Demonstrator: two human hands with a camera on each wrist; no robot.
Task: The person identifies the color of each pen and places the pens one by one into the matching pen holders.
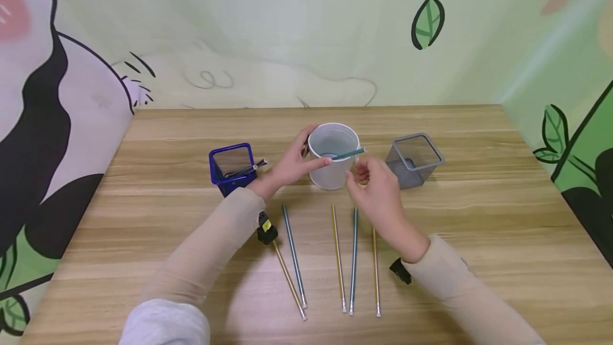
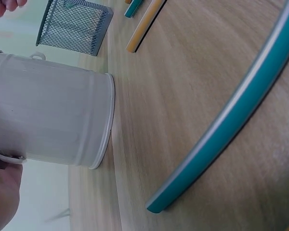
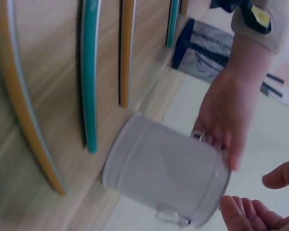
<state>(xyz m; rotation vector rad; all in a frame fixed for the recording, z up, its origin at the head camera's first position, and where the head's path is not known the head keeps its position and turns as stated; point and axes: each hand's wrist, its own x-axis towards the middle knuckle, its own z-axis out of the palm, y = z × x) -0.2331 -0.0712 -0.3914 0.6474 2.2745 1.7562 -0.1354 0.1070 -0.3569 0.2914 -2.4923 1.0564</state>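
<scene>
A white bucket (image 1: 333,173) stands upright on the bench (image 1: 479,201) and serves as the reference for all positions below. One teal pencil (image 1: 348,154) leans inside the bucket, its upper end projecting over the right side of the rim. The left hand (image 1: 293,164) grips the left side of the bucket: the thumb lies along the rim at the front, and the other fingers are bent at the side handle. The right hand (image 1: 380,190) is located at the right side of the bucket, just beside the rim; its fingers are loosely bent, the thumb is apart from them, and it holds nothing. Contact between these fingers and the rim cannot be determined. To the left of the bucket is a blue mesh holder (image 1: 230,186) containing two dark pencils (image 1: 256,167). To the right is a grey mesh holder (image 1: 404,177). On the near side of the bucket, five pencils lie flat, ordered from left to right: a gold pencil (image 1: 289,279), partly covered by the left wrist unit (image 1: 267,230); a second teal pencil (image 1: 294,254); a second gold pencil (image 1: 338,257); a third teal pencil (image 1: 354,260); and a third gold pencil (image 1: 375,270). Behind the bucket is a pale green wall (image 1: 287,41) with painted figures.
</scene>
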